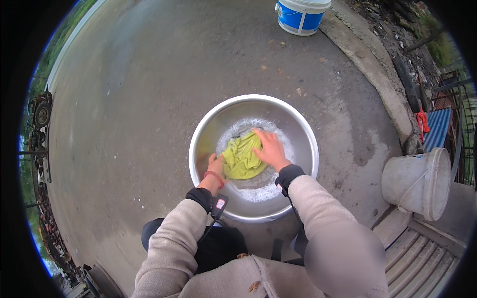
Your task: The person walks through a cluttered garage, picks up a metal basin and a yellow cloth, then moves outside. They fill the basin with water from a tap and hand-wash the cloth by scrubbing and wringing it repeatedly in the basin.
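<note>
under both hands lies grey, damp concrete ground [124,124] outdoors, with a white bucket [417,184] off to the right and a blue bucket [300,15] far ahead. between the hands, a yellow-green cloth [241,160] sits in the soapy metal basin [201,134], its long axis running from near-left to far-right. left hand [216,165] grips its near edge; right hand [271,148] presses flat, fingers spread, on its far end.

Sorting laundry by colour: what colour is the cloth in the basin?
Yellow-green cloth, head view.

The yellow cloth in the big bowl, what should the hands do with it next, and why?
Probably rub it together some more. The yellow cloth lies bunched in soapy water in the metal basin, the left hand grips its edge and the right hand presses on top, so both are placed for scrubbing.
</note>
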Demonstrator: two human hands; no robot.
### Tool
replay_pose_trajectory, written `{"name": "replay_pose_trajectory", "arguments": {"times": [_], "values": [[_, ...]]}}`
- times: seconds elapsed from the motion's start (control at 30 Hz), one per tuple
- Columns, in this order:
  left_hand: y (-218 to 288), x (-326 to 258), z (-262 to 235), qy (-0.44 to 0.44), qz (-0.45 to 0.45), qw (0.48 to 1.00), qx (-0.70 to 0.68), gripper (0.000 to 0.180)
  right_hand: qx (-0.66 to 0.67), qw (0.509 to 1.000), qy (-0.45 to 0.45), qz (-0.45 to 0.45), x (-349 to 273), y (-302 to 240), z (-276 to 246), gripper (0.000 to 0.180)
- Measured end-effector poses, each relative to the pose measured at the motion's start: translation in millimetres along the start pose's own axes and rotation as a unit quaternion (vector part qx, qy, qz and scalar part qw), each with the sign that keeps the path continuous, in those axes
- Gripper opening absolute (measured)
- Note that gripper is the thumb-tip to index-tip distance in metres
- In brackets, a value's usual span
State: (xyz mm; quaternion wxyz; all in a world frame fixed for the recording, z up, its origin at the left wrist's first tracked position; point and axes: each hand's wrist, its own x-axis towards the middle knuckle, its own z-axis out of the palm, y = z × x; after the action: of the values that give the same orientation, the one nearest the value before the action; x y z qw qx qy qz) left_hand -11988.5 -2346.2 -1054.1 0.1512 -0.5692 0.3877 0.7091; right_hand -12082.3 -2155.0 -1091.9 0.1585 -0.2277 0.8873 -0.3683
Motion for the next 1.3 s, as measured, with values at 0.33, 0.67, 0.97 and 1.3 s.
{"name": "replay_pose_trajectory", "arguments": {"times": [0.33, 0.67, 0.97, 1.3], "values": [[-22, 29, -14, -0.163, -0.085, 0.981, -0.059, 0.088, 0.356, 0.929, 0.009, 0.1, -23, -90, 70, 0.045], [-36, 38, 10, -0.209, 0.116, 0.964, -0.115, 0.034, 0.211, 0.96, 0.163, 0.088, -6, -90, 19, 0.042], [-21, 48, 1, -0.191, 0.428, 0.798, 0.381, 0.035, 0.151, 0.985, -0.006, 0.086, -2, -121, 12, 0.049], [27, -12, 6, 0.024, 0.146, 0.987, -0.064, 0.059, 0.007, 0.98, -0.027, 0.198, 67, 8, -58, 0.066]]}}
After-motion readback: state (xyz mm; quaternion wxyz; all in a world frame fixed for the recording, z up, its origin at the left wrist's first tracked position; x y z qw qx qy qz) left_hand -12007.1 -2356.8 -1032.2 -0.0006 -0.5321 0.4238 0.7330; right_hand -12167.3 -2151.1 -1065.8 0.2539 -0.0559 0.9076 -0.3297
